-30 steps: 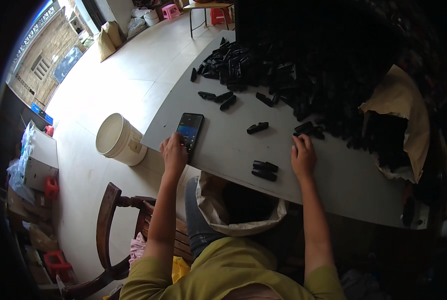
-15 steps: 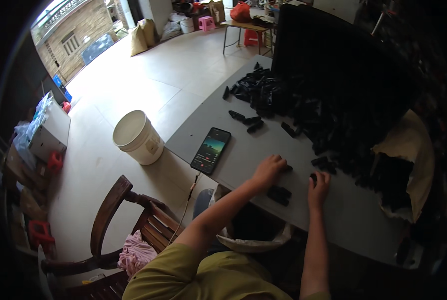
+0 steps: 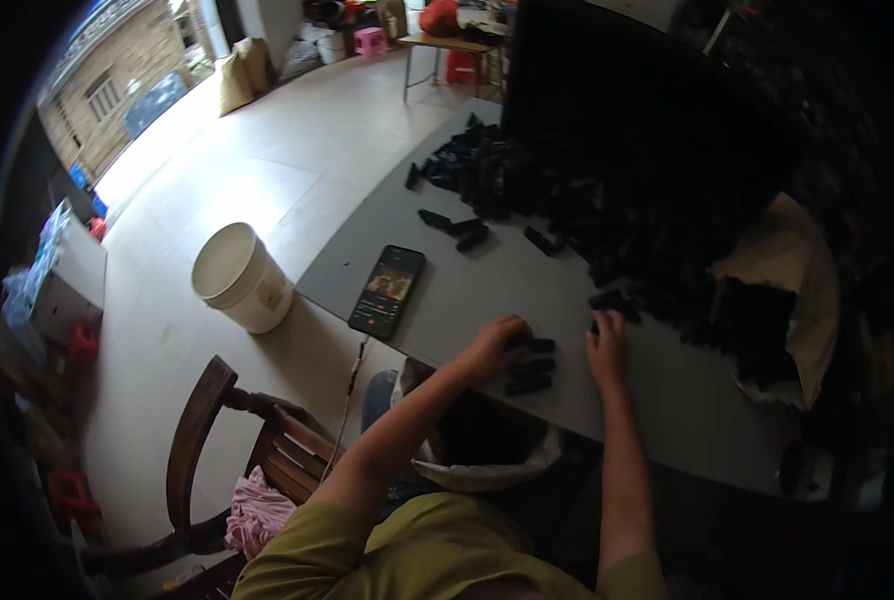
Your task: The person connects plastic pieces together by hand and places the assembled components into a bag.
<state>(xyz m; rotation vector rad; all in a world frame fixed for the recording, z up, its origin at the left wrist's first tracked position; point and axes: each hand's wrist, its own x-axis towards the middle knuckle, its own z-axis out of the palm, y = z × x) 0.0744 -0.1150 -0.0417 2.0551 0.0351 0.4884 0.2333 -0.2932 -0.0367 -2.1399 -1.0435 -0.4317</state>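
Observation:
My left hand is at the near table edge, fingers curled down on a small, oblong black plastic piece whose end shows beside them. Just below it, two or so similar black pieces lie side by side in a short row. My right hand rests on the table to the right, its fingers bent and a dark bit showing between thumb and fingers. Right ahead of its fingertips lie loose black pieces, at the edge of a large heap of black pieces.
A phone with a lit screen lies on the grey table, cabled. An open sack hangs below the edge; another brown sack holds black pieces at right. A white bucket and wooden chair stand left.
My left hand has drawn a black piece back toward the short row near the edge. My right hand has edged slightly toward the heap. The whole view has shifted.

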